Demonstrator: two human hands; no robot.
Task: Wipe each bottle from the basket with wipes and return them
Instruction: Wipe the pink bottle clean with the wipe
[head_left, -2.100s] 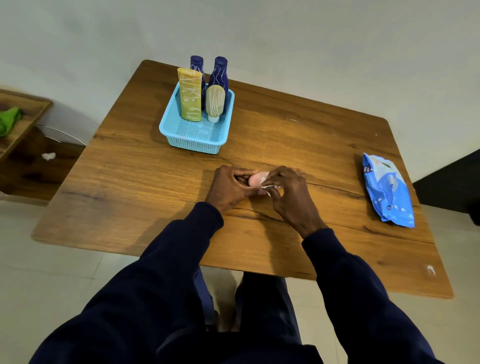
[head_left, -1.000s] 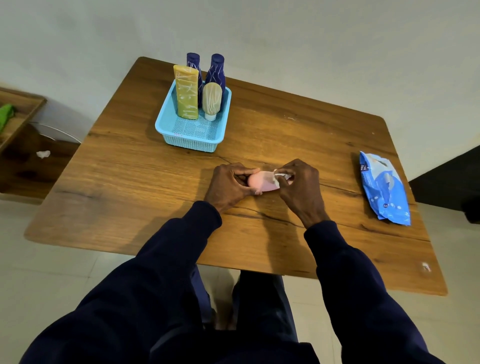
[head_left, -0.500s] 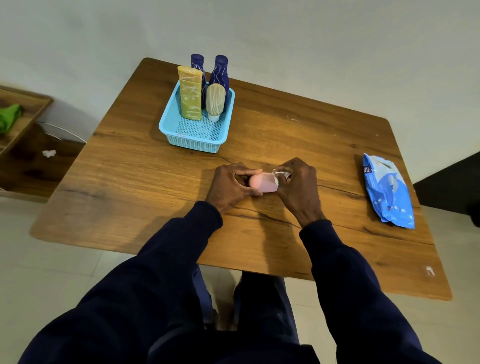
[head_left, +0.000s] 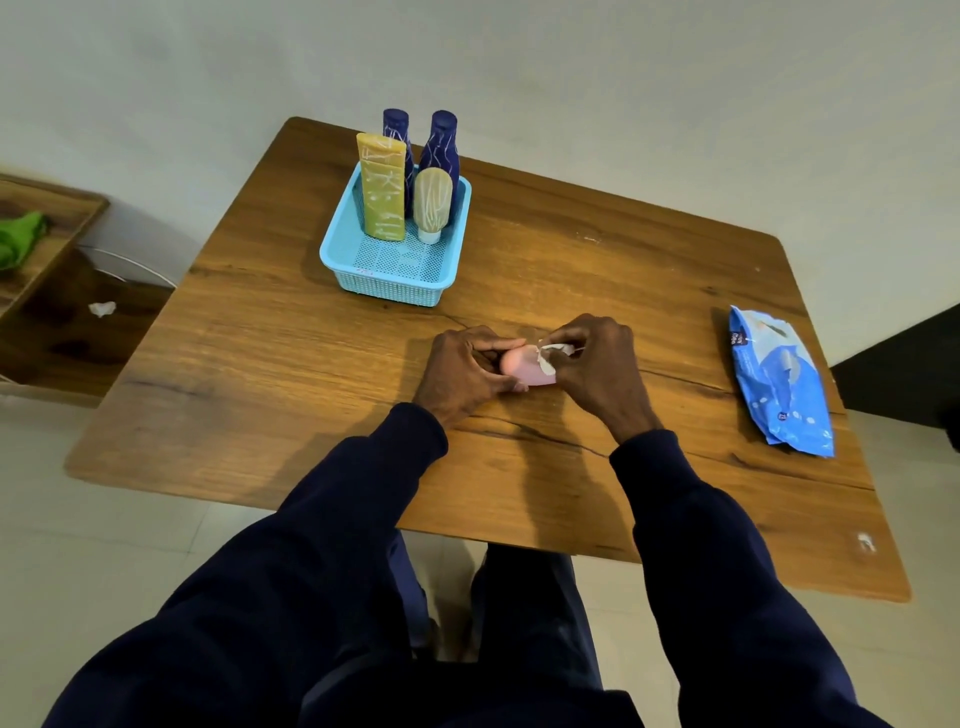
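A small pink bottle (head_left: 521, 368) lies on its side at the middle of the wooden table (head_left: 291, 353). My left hand (head_left: 462, 371) grips its left end. My right hand (head_left: 597, 371) pinches a white wipe (head_left: 551, 356) against the bottle's right end. Behind them stands the light blue basket (head_left: 387, 283). It holds a yellow tube (head_left: 383, 187), a cream bottle (head_left: 432, 203) and two dark blue bottles (head_left: 442, 140), all streaked with white marks. A blue pack of wipes (head_left: 776, 379) lies flat at the table's right side.
The table stands against a pale wall. A low wooden shelf (head_left: 47, 291) with a green cloth (head_left: 18, 236) and a crumpled white scrap (head_left: 102, 308) sits to the left on the floor. My legs show under the table's front edge.
My right hand has slid the wipe from the bottle's middle to its right end, uncovering more of the pink body. My left hand has kept its grip.
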